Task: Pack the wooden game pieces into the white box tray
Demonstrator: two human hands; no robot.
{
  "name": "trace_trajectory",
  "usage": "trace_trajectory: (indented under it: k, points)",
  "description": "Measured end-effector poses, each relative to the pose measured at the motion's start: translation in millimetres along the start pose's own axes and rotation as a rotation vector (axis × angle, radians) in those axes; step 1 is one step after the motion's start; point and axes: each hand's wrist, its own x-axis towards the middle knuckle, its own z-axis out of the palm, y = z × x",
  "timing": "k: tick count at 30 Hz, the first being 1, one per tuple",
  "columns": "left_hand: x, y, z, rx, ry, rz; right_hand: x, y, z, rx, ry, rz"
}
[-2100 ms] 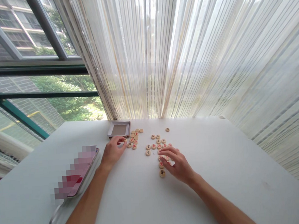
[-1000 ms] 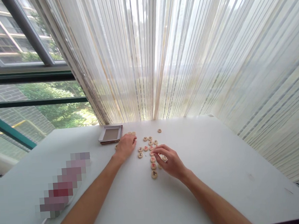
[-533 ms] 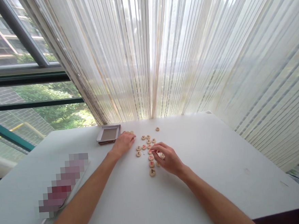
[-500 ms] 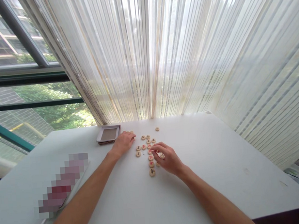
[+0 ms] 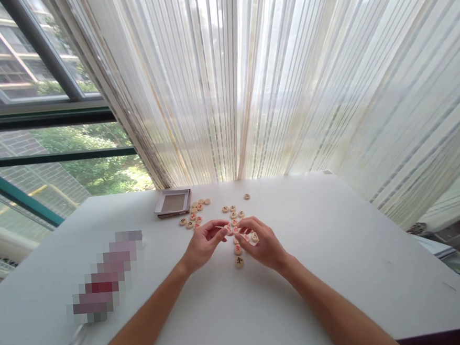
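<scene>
Round wooden chess discs with red or black characters lie on a white table (image 5: 231,309). One cluster (image 5: 195,212) sits beside a small open box (image 5: 173,203); another group (image 5: 233,211) lies in the middle. My left hand (image 5: 203,245) and my right hand (image 5: 260,242) meet fingertip to fingertip over the middle group. Both hands have their fingers pinched on small discs there. A single disc with a black character (image 5: 239,261) lies just in front of my right hand.
A lone disc (image 5: 246,196) rests farther back. A blurred flat object (image 5: 105,276) lies on the left of the table. Striped sheer curtains (image 5: 287,84) hang behind the table's far edge, with a window (image 5: 32,102) to the left.
My left hand left the cluster by the box and came right to meet my right hand over the middle discs. The left cluster is uncovered. The view shifted slightly.
</scene>
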Motion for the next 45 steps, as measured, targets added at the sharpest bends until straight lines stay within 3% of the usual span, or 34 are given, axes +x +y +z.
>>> trace_trajectory:
  k: [4,9,24,34,41,45]
  points:
    - [-11.2,-8.4,7.7,-0.225,0.001,-0.064,0.6,-6.2,2.3,0.005,-0.018,-0.080]
    - [-16.4,-10.1,8.7,-0.324,-0.035,-0.102,1.0,-9.1,5.1,0.042,-0.035,-0.115]
    - [-18.8,-16.1,6.5,-0.327,0.049,-0.138,0.4,-8.9,5.8,0.029,-0.050,-0.098]
    - [-19.3,-13.5,5.6,-0.232,0.003,-0.118,-1.4,-8.8,9.5,0.031,-0.070,-0.093]
    - [-17.3,-11.9,7.6,-0.190,0.066,-0.094,-1.1,-13.1,9.6,0.040,-0.078,-0.066]
    - [-18.9,-14.0,8.4,-0.153,0.011,-0.098,-1.9,-12.6,11.4,0.017,-0.072,-0.053]
